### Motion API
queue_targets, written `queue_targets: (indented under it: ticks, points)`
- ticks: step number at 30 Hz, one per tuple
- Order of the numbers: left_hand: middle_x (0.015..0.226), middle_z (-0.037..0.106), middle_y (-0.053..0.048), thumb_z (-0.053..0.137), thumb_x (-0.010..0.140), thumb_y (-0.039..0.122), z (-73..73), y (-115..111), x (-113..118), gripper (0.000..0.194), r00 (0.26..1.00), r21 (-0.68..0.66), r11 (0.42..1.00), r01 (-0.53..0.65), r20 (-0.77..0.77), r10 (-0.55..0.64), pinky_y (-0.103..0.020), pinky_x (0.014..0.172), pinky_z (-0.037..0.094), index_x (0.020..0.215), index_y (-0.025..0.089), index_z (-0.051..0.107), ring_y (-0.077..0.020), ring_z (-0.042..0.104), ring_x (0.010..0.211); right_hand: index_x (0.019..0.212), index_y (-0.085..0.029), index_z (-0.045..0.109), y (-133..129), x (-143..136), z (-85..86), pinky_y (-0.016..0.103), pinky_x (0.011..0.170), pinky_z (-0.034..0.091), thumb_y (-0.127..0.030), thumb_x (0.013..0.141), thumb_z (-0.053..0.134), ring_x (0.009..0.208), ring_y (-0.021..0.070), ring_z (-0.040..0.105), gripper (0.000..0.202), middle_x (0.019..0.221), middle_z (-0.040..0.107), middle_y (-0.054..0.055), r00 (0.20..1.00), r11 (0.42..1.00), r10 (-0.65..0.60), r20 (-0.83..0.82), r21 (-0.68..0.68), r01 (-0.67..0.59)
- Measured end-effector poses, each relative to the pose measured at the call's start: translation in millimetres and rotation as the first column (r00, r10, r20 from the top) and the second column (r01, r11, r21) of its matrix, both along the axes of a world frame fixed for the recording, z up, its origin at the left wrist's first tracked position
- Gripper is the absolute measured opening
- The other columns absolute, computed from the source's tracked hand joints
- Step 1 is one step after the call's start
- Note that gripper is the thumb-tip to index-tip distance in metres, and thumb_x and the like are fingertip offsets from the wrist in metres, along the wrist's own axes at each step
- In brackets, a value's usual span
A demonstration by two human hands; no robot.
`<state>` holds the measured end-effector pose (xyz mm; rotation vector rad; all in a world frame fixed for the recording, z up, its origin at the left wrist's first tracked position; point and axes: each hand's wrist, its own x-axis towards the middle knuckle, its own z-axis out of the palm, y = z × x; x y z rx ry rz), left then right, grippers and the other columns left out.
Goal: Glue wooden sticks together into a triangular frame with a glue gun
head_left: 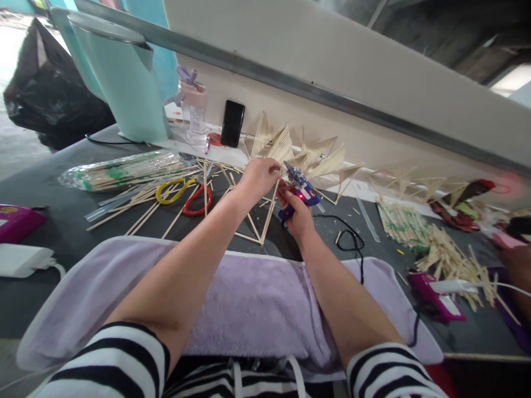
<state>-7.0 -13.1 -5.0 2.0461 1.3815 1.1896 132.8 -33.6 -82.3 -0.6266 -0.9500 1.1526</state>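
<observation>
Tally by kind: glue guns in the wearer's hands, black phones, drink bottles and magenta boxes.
Glue gun: 1, in the right hand
Black phone: 1
Drink bottle: 1
Magenta boxes: 2
Total: 5

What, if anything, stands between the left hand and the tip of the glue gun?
Nothing visible does. The right hand holds the glue gun, its tip close beside the left hand.
</observation>
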Motion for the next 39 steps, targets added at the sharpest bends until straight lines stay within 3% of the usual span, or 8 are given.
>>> queue_targets:
  ticks: [20,39]
  points:
    - [0.094,0.074,-0.010,0.062,0.082,0.018,-0.3,0.3,0.2,0.020,1.000,-0.007,1.000,-0.002,0.004,0.002,-0.029,0.081,0.047,0.097,0.012,0.074,-0.0196,0.065,0.089,0.075,-0.022,0.071,1.7,1.6,-3.0,0.026,0.089,0.057,-0.023,0.067,0.076,0.097,0.0159,0.070,0.010,0.087,0.074,-0.002,1.000,0.999,0.028,0.006,0.019,-0.029]
    - [0.095,0.074,-0.010,0.063,0.082,0.017,-0.8,1.2,-0.5,0.020,1.000,-0.002,1.000,0.002,0.012,-0.002,-0.028,0.080,0.047,0.098,0.012,0.074,-0.0190,0.066,0.090,0.078,-0.023,0.070,3.6,4.0,-6.0,0.029,0.092,0.057,-0.024,0.069,0.076,0.101,0.0169,0.069,0.011,0.091,0.074,-0.001,0.999,0.999,0.031,0.028,0.030,-0.031]
